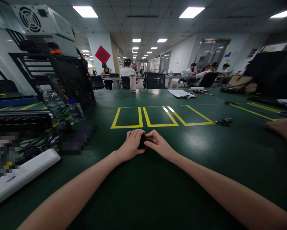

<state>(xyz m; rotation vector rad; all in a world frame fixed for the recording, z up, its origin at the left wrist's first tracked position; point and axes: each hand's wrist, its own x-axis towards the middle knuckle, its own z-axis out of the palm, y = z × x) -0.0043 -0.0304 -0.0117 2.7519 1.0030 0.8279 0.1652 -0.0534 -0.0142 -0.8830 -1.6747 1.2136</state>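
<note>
Just in front of the yellow-taped boxes, a small black object (142, 141) sits between my two hands, mostly covered by fingers; its kind cannot be made out. My left hand (133, 143) wraps round it from the left, fingers curled over its top. From the right, my right hand (157, 143) pinches its edge with thumb and fingertips. Both hands are low over the green table (143, 195). Past the right-hand taped box lies a dark tool with a thin shaft (224, 121), apart from my hands.
At left stand an open computer case (71, 80), plastic bottles (55, 105) and a white power strip (25, 177). A lidded cup (132, 83), a clipboard (180, 93) and screwdrivers (202, 92) are at the back. Another person's hand (283, 129) rests at the right edge.
</note>
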